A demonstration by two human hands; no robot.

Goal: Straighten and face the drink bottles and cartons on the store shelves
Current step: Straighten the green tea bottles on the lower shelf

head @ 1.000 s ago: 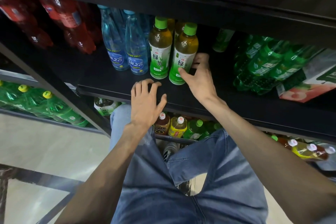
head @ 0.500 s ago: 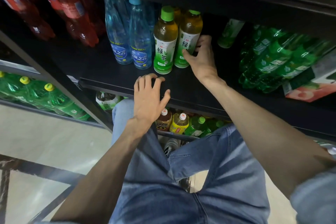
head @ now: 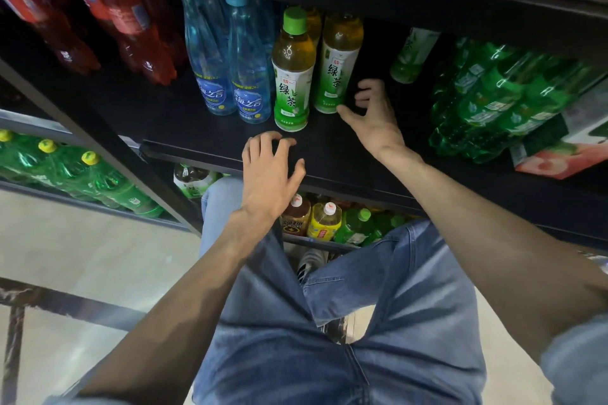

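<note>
The front green tea bottle [head: 291, 76] has a white and green label with the large characters 绿茶 written downward, and small red characters 统一 above them. The green tea bottle behind it [head: 339, 64] shows the same 绿茶 and the small red mark on its label. The 2 clear blue water bottles [head: 230, 59] each carry a round blue label with white characters 海之言. Other labels are too blurred to read.

Counts on the middle shelf [head: 184, 128]: two front green tea bottles [head: 292, 76], two front blue water bottles [head: 210, 76], one pale green bottle [head: 411, 56] further back, one peach carton [head: 556, 161]; red and green soda bottles too blurred to count.
</note>
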